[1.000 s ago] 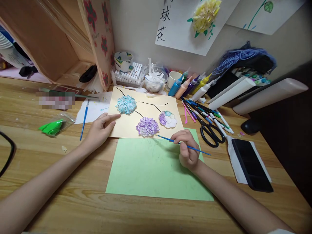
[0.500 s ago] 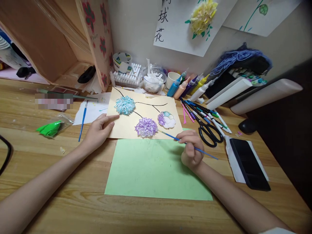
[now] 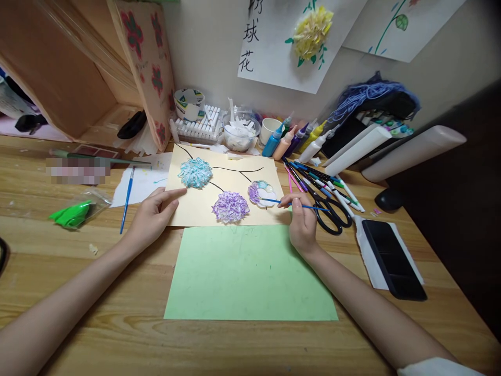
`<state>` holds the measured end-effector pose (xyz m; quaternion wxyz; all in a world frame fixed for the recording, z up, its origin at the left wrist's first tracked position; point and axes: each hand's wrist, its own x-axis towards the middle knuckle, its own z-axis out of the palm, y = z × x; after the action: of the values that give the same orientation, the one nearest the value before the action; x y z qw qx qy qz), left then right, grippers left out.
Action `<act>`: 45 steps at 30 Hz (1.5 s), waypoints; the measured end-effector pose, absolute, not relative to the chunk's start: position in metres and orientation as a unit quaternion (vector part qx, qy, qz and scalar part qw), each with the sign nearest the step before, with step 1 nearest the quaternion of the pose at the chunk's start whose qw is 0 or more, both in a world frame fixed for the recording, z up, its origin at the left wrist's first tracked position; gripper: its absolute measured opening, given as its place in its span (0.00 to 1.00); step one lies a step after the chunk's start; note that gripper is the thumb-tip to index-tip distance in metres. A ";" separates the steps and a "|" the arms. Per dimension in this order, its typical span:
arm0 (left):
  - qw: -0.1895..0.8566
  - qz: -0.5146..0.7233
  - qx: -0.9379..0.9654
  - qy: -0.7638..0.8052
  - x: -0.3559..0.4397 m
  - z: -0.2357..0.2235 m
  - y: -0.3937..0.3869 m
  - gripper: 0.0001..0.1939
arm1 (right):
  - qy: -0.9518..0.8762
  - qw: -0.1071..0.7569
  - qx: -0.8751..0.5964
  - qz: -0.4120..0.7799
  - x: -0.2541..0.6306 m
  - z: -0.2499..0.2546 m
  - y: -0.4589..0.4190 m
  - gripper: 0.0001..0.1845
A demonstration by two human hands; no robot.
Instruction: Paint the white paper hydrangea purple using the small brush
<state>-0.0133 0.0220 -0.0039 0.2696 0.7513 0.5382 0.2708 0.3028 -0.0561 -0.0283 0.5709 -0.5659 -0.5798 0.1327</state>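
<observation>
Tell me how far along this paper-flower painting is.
Done: the blue flower and purple flower on the cream sheet are coloured, with black stems drawn. In hand: the right hand holds a thin brush, its tip at the paint palette; the left hand rests on the sheet's edge. Left: the green paper looks untouched.

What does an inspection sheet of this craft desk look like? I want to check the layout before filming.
Surface: wooden desk, bearing a green sheet.
Job's things: cream paper with blue and purple flowers; paint palette.
Clutter: scissors, markers, paint bottles, spare brush.
Grippers: left hand flat on the cream paper; right hand holds a blue brush, tip at the palette.
Cables: nothing seen.
Surroundings: flower pictures on the wall.
</observation>
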 end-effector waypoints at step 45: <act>0.277 0.264 0.744 0.548 -0.010 0.003 0.020 0.20 | -0.642 0.641 -0.416 0.062 0.290 -0.023 -0.073 0.14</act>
<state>-0.0096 0.0198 0.0027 0.2766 0.7438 0.5480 0.2642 0.2897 -0.0734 -0.0228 0.6409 -0.4161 -0.6420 0.0622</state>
